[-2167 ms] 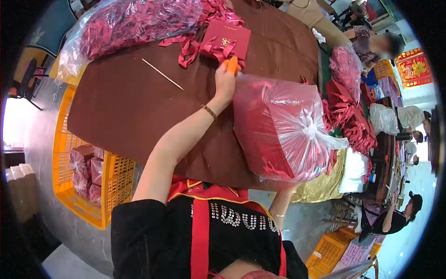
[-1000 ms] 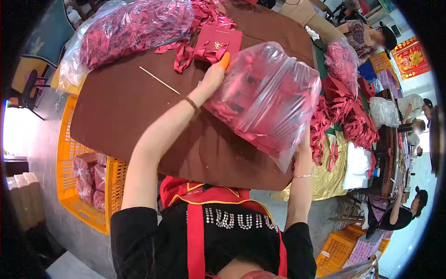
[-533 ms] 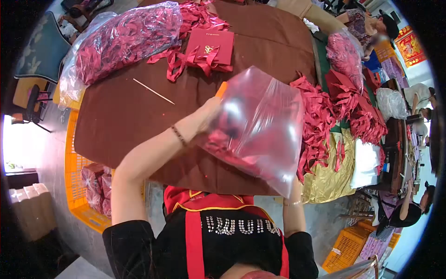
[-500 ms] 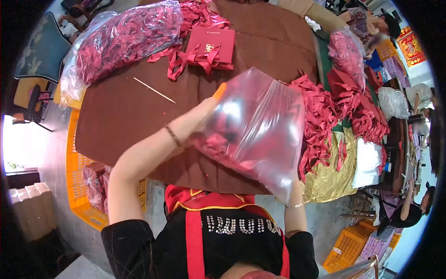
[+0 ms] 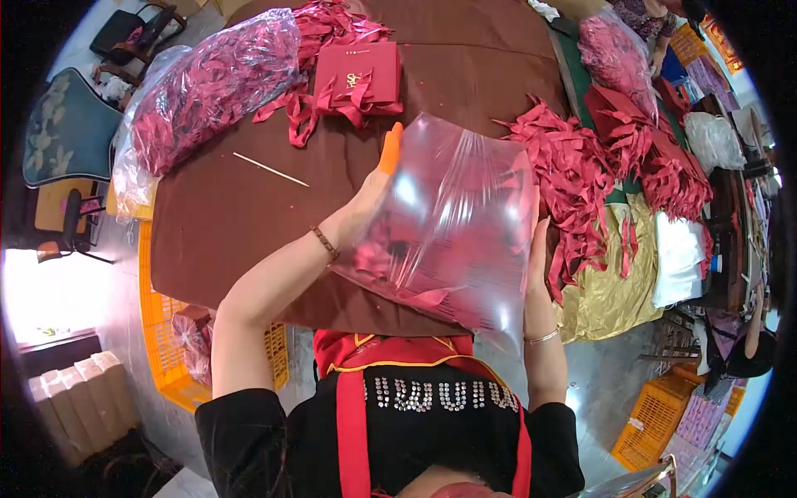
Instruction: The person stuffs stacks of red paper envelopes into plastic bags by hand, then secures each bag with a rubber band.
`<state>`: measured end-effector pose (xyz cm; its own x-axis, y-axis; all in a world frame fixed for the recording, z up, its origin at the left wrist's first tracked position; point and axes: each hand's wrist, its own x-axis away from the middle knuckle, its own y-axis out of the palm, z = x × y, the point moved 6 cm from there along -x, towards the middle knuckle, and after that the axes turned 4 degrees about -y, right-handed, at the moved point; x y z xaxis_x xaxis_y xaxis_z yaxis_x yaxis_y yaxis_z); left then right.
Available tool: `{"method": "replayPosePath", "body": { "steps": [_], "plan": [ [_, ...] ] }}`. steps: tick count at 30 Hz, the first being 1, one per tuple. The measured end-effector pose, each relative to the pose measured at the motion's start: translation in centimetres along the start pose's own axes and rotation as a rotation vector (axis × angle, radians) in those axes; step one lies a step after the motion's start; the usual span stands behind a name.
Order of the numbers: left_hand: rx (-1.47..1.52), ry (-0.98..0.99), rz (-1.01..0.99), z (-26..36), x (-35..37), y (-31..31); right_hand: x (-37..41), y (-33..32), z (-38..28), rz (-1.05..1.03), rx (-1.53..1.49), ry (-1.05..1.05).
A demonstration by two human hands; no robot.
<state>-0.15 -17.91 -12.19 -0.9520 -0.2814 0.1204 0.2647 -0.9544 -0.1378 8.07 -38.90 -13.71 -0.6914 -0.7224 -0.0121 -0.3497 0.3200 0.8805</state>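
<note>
A clear plastic bag [image 5: 457, 207] with red paper bags and ribbon handles inside is held up between my hands, over the table's near edge. My left hand [image 5: 378, 183] holds the bag's left side, its fingers long against the film; an orange finger cover shows on it. My right hand [image 5: 538, 253] presses the opposite side with its fingers stretched along it. Part of each hand is behind or against the shiny film. Just beyond, a red gift bag [image 5: 355, 75] with gold lettering and ribbon handles lies on the brown table cover [image 5: 224, 224].
A filled plastic sack [image 5: 220, 91] lies far left. A thin stick [image 5: 270, 169] rests on the cover. To the right are heaped red ribbons [image 5: 573, 183], gold wrapping [image 5: 614, 286] and white sheets [image 5: 678, 261]. Orange crates [image 5: 170, 361] stand below; people are at the far right.
The clear bag is more upright and pulled taut, its top edge flatter. My right hand has come up along its right side, its fingers now showing. The whole view has shifted slightly.
</note>
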Motion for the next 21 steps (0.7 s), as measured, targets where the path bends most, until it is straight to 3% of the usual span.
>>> {"method": "replayPosePath", "body": {
  "steps": [1,2,3,5,6,8,9,11,12,13,15,16,17,18,19,20,21],
  "plan": [
    [0.207,-0.171,-0.011,0.1,0.2,0.1,0.0,-0.2,-0.4,0.104,0.761,0.009],
    [0.415,-0.341,-0.021,0.2,0.5,0.5,0.0,-0.2,-0.3,0.103,0.759,0.006],
    [0.414,-0.34,-0.021,1.3,1.0,0.5,0.2,-0.6,-0.1,0.127,0.738,0.012],
    [-0.05,-0.252,-0.053,3.1,1.8,0.7,0.2,-0.9,0.1,0.143,0.722,0.022],
    [-0.049,-0.253,-0.048,1.2,1.4,0.9,0.2,-0.8,0.3,0.133,0.67,-0.01],
    [-0.104,0.202,0.214,-1.5,0.6,0.2,0.5,-1.4,0.8,0.117,0.614,-0.033],
    [-0.106,0.198,0.221,-1.5,0.1,0.5,0.9,-2.2,1.4,0.087,0.482,0.01],
    [0.117,0.123,0.426,-2.1,-1.0,0.3,1.4,-2.4,1.8,0.055,0.361,0.065],
    [0.116,0.25,0.403,-1.7,-1.2,0.3,1.4,-2.6,1.9,0.117,0.411,0.053],
    [0.122,0.248,0.404,-2.3,-1.5,0.2,1.7,-2.9,1.6,0.184,0.46,0.041],
    [0.419,0.078,0.224,-3.6,-2.8,0.0,1.6,-3.0,1.0,0.153,0.496,0.084],
    [0.259,-0.059,0.213,-4.1,-2.5,-0.3,1.5,-3.0,0.8,0.125,0.532,0.133],
    [0.258,-0.063,0.211,-4.1,-2.2,-0.5,1.7,-3.0,0.9,0.103,0.569,0.19],
    [0.226,-0.214,0.156,-2.9,-1.7,-0.3,1.1,-2.3,-0.1,0.256,0.655,-0.02],
    [0.192,-0.363,0.101,-1.9,-1.3,-0.3,0.7,-1.8,-0.8,0.259,0.656,-0.02],
    [0.875,-0.257,-0.108,0.3,-1.7,-0.1,0.4,-1.1,-1.9,0.214,0.76,-0.054],
    [0.899,-0.257,-0.168,-0.7,-2.7,-1.5,0.1,-0.6,-2.5,0.174,0.86,-0.086]
  ]
}}
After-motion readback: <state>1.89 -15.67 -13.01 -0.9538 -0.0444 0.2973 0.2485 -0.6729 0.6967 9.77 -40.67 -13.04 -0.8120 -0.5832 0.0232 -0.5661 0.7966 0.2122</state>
